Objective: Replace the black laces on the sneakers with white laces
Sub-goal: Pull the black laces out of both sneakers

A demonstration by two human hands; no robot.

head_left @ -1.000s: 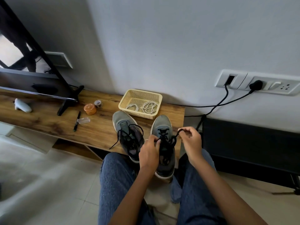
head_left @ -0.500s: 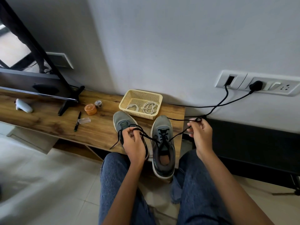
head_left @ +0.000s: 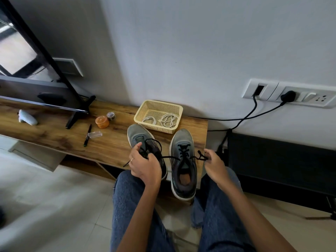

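Head view: two grey mesh sneakers [head_left: 182, 160] stand side by side on the wooden tabletop [head_left: 109, 142]. Left hand [head_left: 143, 165] and right hand [head_left: 214, 163] each pinch an end of the right sneaker's black lace [head_left: 171, 157]. Coiled white laces [head_left: 168, 120] lie in the cream plastic basket [head_left: 143, 110] just behind.

Likely home: television [head_left: 27, 73], wooden bench [head_left: 109, 142]
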